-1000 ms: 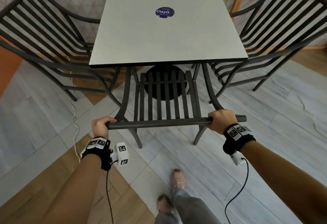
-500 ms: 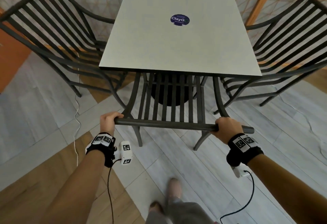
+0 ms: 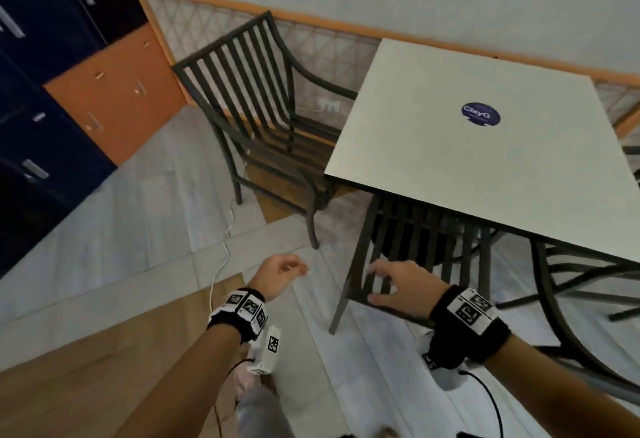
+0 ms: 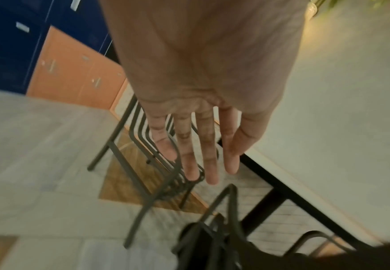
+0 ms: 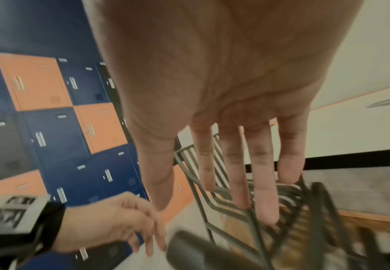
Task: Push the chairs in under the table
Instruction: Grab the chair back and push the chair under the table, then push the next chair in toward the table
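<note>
Counter (image 3: 485,167): square pale top with a dark edge, round blue sticker (image 3: 480,114) near its far side; set close to the wall with its lattice skirting.

Near chair (image 3: 415,247): dark metal, slatted back, seat tucked beneath the counter's near edge, back rail standing just outside that edge.

Left chair (image 3: 263,119): same dark slatted make, with armrests; stands at the counter's left side, seat front reaching the counter's edge, back and rear legs out in the open floor.

Third chair (image 3: 571,285): partly seen at the right, under the counter's corner.

Floor: pale tiles with wood-toned insets; open stretch between the left chair and the lockers (image 3: 52,91), blue and orange, doors closed. White cable (image 3: 221,257) trails across the tiles by the left chair's legs.

Left hand (image 3: 277,275): free in the air left of the near chair, fingers loosely extended, holding nothing.

Right hand (image 3: 401,285): fingers spread and straight, over the near chair's back rail; contact with the rail cannot be told.
</note>
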A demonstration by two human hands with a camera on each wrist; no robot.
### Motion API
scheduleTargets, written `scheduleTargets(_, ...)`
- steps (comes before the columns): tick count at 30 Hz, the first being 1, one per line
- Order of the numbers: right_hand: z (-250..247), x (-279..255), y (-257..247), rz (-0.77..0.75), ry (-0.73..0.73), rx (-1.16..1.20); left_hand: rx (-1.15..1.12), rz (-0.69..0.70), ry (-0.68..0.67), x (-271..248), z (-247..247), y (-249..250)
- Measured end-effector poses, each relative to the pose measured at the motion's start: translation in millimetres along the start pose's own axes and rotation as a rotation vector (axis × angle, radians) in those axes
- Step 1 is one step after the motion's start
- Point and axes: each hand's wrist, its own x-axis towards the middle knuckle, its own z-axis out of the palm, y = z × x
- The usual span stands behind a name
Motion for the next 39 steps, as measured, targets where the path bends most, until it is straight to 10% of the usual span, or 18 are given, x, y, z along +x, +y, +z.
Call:
scheduleTargets(13,-45.1,270.4,-185.5,0.009,0.142,0.273,0.498,-0.117,0.055,119.4,-272.5,-63.5)
scheduleTargets(27,-47.3,516.6,-109.7,0.217,0.116,0.287,0.620,-0.083,-0.023,343.7,-279.3,-67.6)
scheduleTargets(39,-17.8,607.0,-58.4,0.282,-0.028,0.106,0.811,0.028,0.038,439.8,-257.6,-111.2)
